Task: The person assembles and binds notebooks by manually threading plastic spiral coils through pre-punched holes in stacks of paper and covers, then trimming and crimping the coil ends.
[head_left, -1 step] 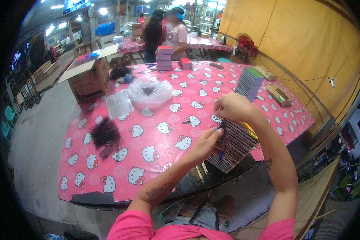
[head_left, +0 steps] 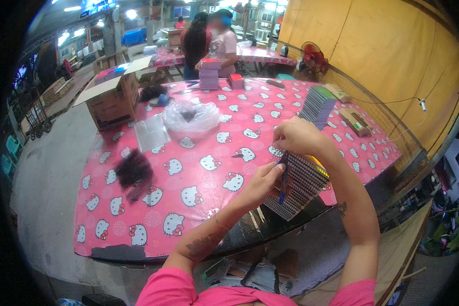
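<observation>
At the table's near right edge lies a stack of spiral-bound notebooks [head_left: 303, 186], with rows of dark wire coils facing up. My left hand [head_left: 264, 184] is closed around a blue-handled tool [head_left: 282, 194] that looks like pliers, held over the coils. Just beyond it, my right hand [head_left: 296, 136] bends down at the stack's far corner with its fingers pinched together. What those fingers grip is too small to make out. To the left, a loose pile of black binding coils [head_left: 133, 173] lies on the pink patterned table cover [head_left: 209, 163].
A clear plastic bag [head_left: 191, 120] with dark coils sits farther back beside a clear sheet [head_left: 152, 133]. An open cardboard box [head_left: 109, 102] stands at the back left. Tall notebook stacks [head_left: 317, 106] rise at the right. Two people [head_left: 224, 46] stand beyond the table.
</observation>
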Demonstrator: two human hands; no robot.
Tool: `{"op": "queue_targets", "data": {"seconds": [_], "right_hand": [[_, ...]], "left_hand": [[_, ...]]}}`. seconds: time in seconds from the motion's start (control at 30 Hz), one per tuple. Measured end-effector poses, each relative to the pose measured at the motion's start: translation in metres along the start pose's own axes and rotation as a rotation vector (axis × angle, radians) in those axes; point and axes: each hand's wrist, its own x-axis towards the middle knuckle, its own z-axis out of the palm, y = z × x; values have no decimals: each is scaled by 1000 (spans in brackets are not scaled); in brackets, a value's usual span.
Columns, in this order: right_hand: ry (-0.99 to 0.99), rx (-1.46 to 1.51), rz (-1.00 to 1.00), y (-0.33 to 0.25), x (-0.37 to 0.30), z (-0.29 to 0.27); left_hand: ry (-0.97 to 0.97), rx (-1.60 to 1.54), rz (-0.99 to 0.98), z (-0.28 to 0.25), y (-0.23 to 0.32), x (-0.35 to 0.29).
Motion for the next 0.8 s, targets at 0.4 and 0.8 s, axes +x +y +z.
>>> {"op": "queue_targets", "data": {"seconds": [0.4,0.8], "right_hand": [[126,174,-16,6,-1,2],[-181,-214,53,-7,10,5]], "left_hand": [[-39,192,44,6,-2,-13],[33,141,60,-6,-15,5]]}}
